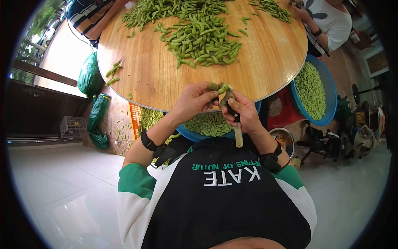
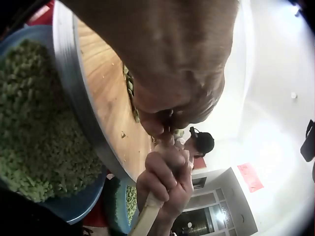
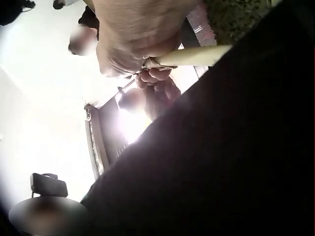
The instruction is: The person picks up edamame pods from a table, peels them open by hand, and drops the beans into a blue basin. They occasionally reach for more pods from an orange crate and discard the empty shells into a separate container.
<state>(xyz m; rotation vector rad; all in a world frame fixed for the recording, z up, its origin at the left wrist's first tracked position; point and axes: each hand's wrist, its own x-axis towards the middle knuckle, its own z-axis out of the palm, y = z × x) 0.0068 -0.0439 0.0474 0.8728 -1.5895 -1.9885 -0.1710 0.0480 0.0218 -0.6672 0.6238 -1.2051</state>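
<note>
Below table edge (image 2: 81,93), blue basin (image 1: 188,135) of beans (image 1: 209,123); left hand (image 1: 192,98) pinches pod (image 1: 223,88), right hand (image 1: 244,112) grips pale-handled tool (image 1: 239,137).

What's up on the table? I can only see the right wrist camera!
Observer: A big heap of green pods lies on the round wooden table.

Operator: Cool! What's at the left hand's fingertips? I can't see.

Observer: A green pod shows at the left hand's fingertips in the head view.

Operator: And what's off to the person's right?

Observer: A blue tub holding lots of small green beans.
</note>
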